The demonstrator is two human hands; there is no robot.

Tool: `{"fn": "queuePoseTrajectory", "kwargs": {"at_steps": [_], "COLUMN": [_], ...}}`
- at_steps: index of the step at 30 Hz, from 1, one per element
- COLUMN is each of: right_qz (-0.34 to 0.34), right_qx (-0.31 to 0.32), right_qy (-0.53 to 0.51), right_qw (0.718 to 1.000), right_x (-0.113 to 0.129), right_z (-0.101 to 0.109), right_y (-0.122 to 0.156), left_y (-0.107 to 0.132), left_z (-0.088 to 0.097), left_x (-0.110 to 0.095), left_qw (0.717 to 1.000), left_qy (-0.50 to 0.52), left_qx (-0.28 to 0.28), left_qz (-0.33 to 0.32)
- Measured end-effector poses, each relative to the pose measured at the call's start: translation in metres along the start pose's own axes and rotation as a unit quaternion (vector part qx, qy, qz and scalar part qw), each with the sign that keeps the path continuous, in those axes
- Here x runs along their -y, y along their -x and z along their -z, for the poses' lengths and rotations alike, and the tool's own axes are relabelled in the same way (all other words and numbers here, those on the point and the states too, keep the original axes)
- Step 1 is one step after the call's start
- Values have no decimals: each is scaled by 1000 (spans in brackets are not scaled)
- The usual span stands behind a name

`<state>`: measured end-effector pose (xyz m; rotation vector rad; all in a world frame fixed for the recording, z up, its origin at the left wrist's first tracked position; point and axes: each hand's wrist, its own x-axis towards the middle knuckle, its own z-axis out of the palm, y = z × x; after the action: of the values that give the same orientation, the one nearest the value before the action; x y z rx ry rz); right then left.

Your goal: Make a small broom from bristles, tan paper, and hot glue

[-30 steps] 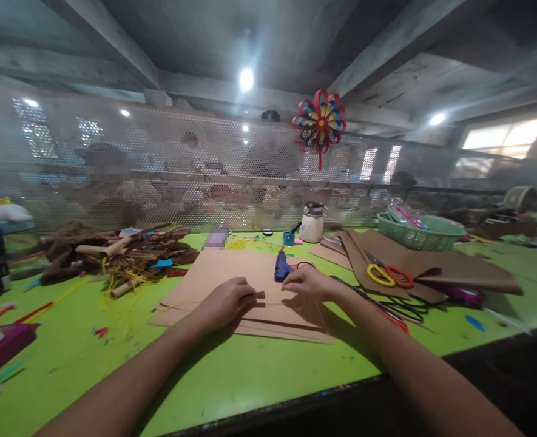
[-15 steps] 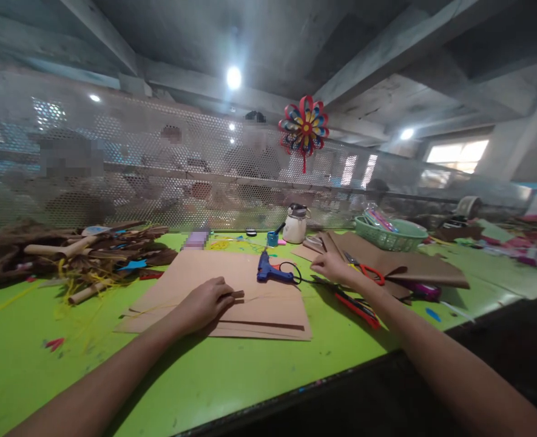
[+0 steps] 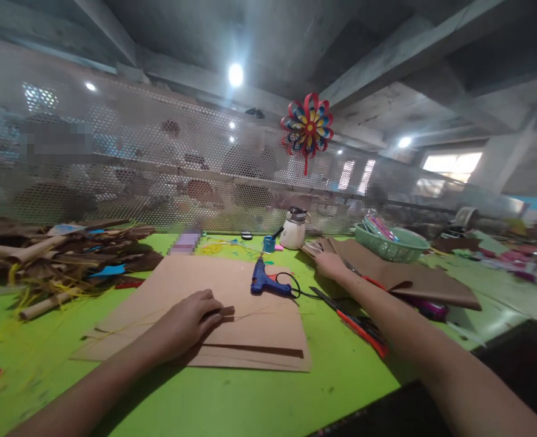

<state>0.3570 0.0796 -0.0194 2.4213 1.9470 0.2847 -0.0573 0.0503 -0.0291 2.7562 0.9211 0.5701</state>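
"Bench [image 3: 250, 403], bright green. On it?"
"Brown paper [image 3: 445, 291] at right, card sheets [image 3: 268, 321] at centre."
"Anyone working?"
"Right hand [image 3: 330, 267] at the paper's left end, its grip impossible to tell; left hand [image 3: 193, 318] closed above the sheets."
"Smaller still?"
"Glue gun [image 3: 261, 281] on the sheets; brown strip [image 3: 228, 311] in the left hand's grip."

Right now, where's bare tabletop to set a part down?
Widest: glossy green tabletop in front of the flat tan paper sheets. Narrower: between those sheets' right edge and the long red-handled black tool. Crowded: left, crumpled brown paper scraps; right, brown paper sheet and oval green plastic basket; back, blue pot and white jug.
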Motion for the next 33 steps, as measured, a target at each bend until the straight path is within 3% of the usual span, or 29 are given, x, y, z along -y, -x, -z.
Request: {"fn": "queuePoseTrajectory", "kwargs": {"at_steps": [4,9,14,23,33], "right_qz": [-64,-92,-104,-91,2], "right_qx": [9,9,-2,8,34], "right_qy": [-1,0,-16,-76,-93], "right_qw": [998,996,994,993,995], "right_x": [-29,-65,-81,-84,-48], "right_z": [14,27,24,14,-6], "right_y": [-7,-7,-5,-8,0], "left_y": [0,0,0,0,0], "left_z": [-3,-4,-1,0,2], "left_x": [3,1,-3,-3,-4], "left_qw": [1000,1000,1000,1000,1000], "left_qy": [19,29,12,-1,19], "left_qx": [-1,-9,5,8,12], "left_qz": [-5,-5,-5,-6,7]}}
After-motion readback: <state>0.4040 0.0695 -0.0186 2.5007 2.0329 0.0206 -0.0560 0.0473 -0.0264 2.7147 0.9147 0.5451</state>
